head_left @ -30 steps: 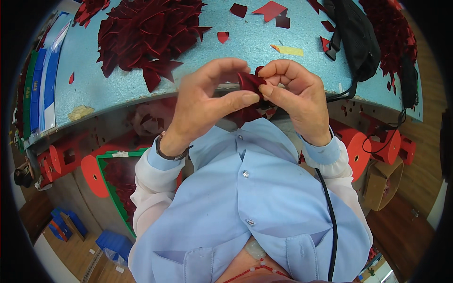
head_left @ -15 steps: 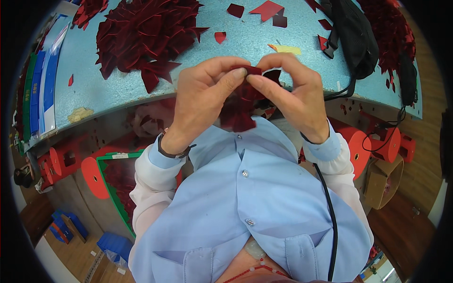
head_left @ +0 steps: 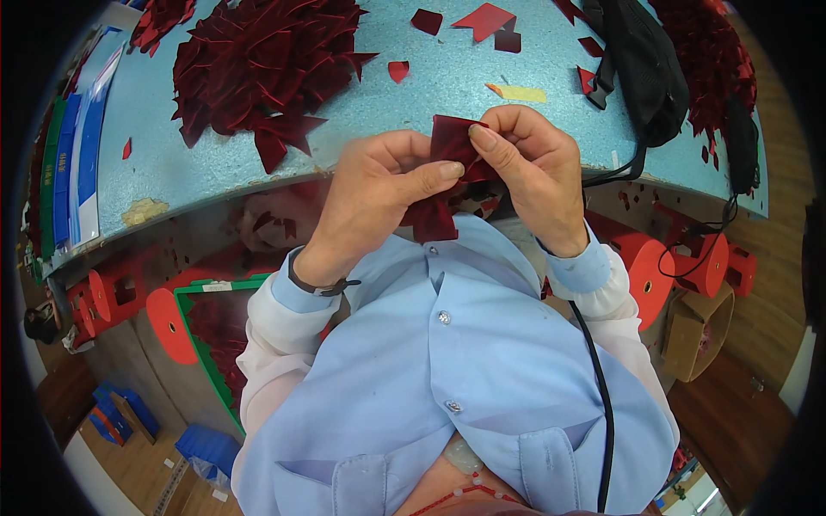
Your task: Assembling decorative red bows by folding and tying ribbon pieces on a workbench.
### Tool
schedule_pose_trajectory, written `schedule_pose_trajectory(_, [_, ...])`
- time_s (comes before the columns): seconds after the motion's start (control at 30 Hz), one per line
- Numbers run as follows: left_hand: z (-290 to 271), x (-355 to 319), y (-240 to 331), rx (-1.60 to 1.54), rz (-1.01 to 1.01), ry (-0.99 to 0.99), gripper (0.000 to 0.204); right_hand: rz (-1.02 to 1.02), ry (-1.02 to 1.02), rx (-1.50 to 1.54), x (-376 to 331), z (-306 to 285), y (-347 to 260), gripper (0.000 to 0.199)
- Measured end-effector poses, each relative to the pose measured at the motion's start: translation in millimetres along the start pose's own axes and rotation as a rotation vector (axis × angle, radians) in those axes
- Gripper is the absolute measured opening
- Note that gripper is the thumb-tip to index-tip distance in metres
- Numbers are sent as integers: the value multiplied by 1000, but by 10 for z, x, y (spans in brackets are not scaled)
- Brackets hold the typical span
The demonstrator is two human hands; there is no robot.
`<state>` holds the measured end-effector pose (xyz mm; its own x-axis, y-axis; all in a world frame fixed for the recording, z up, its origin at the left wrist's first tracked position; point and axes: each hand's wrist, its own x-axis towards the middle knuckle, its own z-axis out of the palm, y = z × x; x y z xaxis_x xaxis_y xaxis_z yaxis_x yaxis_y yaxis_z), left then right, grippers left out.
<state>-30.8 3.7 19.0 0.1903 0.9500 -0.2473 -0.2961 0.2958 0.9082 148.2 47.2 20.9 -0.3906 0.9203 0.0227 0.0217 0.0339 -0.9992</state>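
Between my hands, just off the table's near edge, is a piece of dark red velvet ribbon [head_left: 453, 138]. Its upper end stands up flat, and more of it hangs below toward my shirt front. My left hand [head_left: 372, 191] pinches it from the left with thumb and fingers. My right hand [head_left: 538, 172] grips its upper right edge between thumb and forefinger. The middle, where it folds or knots, is partly hidden behind my fingers. A large pile of dark red velvet ribbon pieces [head_left: 267, 69] lies on the table ahead and to the left.
The pale blue table [head_left: 370, 107] carries red scraps [head_left: 486, 21], a yellow strip [head_left: 520, 93], a black bag [head_left: 645, 77] and another ribbon pile [head_left: 710, 60] at right. Blue folders [head_left: 67, 168] stand far left. Red spools [head_left: 645, 279], a green-rimmed crate [head_left: 202, 344] and a cardboard box [head_left: 699, 331] sit below.
The ribbon's upper end, folded down under both hands' fingertips before, now stands up flat. My left thumb has moved lower, and my right fingers have shifted to the ribbon's upper edge.
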Motion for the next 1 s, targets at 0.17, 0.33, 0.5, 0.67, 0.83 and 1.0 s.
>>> schedule_pose_trajectory(0.17, [31,13,-75,-258,-16,50,17,70,3,298,23,8,51,14])
schedule_pose_trajectory(0.33, [126,3,-21,-21,23,118,14,12,-80,25,98,-22,-17,14])
schedule_pose_trajectory(0.5, [30,-19,12,93,-85,-38,14,-122,-81,-139,61,-8,61,13])
schedule_pose_trajectory(0.67, [-25,35,-1,177,-131,-83,18,38,-23,-25,46,32,141,11])
schedule_pose_trajectory(0.83, [-85,52,61,-63,-267,-122,20,-67,-68,61,152,-28,156,11])
schedule_pose_trajectory(1.0, [-128,17,55,4,-180,-161,22,-317,194,-174,227,-22,123,12])
